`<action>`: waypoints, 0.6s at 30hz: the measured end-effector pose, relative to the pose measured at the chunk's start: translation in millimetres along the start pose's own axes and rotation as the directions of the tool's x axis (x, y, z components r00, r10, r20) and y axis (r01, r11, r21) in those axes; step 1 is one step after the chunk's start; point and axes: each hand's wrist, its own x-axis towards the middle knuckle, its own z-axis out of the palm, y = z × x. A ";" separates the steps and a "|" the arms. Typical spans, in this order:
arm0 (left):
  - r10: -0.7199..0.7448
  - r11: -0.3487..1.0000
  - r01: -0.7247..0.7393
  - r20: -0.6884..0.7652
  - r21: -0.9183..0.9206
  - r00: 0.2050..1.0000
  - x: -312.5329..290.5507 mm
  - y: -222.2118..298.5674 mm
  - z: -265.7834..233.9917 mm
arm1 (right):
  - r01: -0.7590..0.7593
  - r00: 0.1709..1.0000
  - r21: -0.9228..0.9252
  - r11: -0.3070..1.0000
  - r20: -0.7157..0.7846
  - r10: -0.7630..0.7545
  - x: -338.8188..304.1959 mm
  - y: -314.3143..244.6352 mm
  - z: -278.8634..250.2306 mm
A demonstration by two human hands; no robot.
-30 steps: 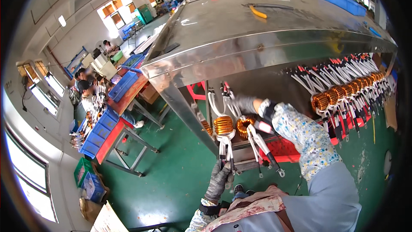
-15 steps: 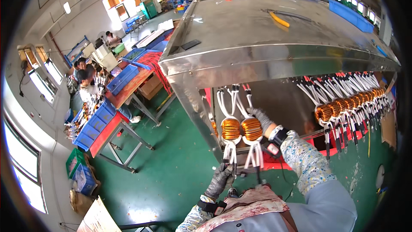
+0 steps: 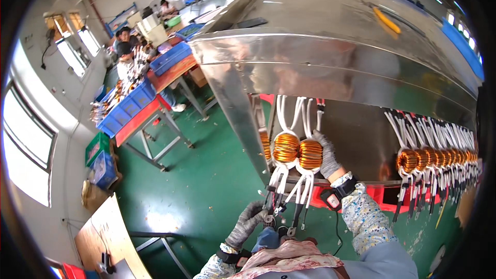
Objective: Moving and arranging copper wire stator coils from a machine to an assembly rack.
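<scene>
Two copper-wound coils hang side by side by white leads under the metal bench's front edge: a left coil (image 3: 285, 148) and a right coil (image 3: 310, 154). Their sides seem to touch. White-sleeved leads with black ends and metal lugs hang below them. My right hand (image 3: 327, 157), in a grey glove, curls against the right side of the right coil, with its thumb hidden. Lower down, my left hand (image 3: 247, 223), also gloved, closes around the lower end of a lead (image 3: 270, 199) from the left coil.
A metal bench (image 3: 320, 51) stands in front, with yellow-handled pliers (image 3: 386, 19) on top. Several more coils (image 3: 429, 159) hang in a row at right, above a red tray (image 3: 382, 196). Blue bins (image 3: 129, 104) and co-workers are at left. A wooden board (image 3: 109, 235) lies near left.
My right hand has shifted from the leads above the right coil down to its side. The two coils now hang closer together. The whole view has turned and dipped somewhat.
</scene>
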 end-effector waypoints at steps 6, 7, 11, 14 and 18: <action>-0.022 0.997 0.034 -0.167 0.072 0.986 -53.3 -23.9 -28.3 | 0.177 0.984 -0.169 0.970 0.024 -0.175 -13.1 4.3 13.0; -0.017 0.998 0.027 -0.182 0.057 0.983 -59.7 -20.8 -27.8 | 0.304 0.950 -0.183 0.935 0.139 -0.281 -13.5 3.9 -1.9; 0.032 0.997 -0.019 -0.166 0.077 0.986 -86.5 -28.4 -49.3 | 0.624 0.734 -0.511 0.591 0.125 -0.667 -61.4 -21.6 -43.4; 0.053 0.990 -0.024 -0.207 0.140 0.977 -117.0 -24.3 -66.3 | 0.749 0.498 -0.547 0.374 0.092 -0.862 -127.2 -42.9 -16.2; 0.289 0.956 -0.255 -0.333 0.143 0.897 -178.3 -44.2 -89.8 | 0.760 0.635 -0.604 0.240 0.610 -0.475 -204.4 -65.0 97.1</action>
